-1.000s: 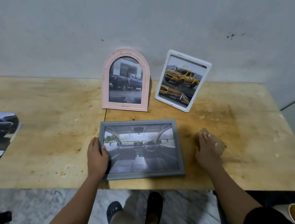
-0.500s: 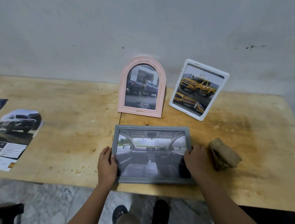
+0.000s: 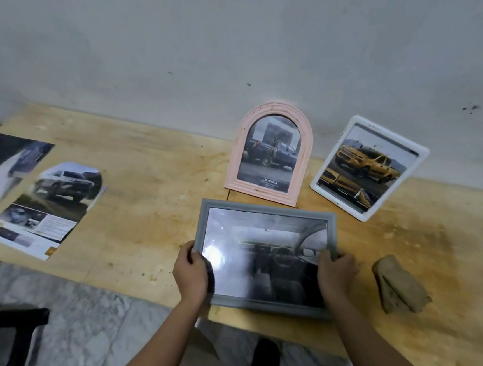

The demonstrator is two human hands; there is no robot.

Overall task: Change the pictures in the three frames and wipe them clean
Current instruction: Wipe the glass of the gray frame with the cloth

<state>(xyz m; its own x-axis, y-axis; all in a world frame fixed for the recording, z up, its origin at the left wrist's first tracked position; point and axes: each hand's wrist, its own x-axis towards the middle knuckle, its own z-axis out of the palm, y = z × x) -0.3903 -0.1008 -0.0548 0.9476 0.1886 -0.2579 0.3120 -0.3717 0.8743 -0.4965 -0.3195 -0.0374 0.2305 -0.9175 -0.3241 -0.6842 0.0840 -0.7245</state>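
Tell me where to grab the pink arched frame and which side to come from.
Probably by its straight side edges below the arch, reaching down from the front. The pink frame stands upright with the wall close behind, blocking the back; the gray frame lies just before its base and the white frame stands near its right edge, so the left side has more room.

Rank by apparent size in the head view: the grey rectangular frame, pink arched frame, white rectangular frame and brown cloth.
Largest: grey rectangular frame, though nearest the camera.
Then pink arched frame and white rectangular frame: too alike to rank.
Smallest: brown cloth.
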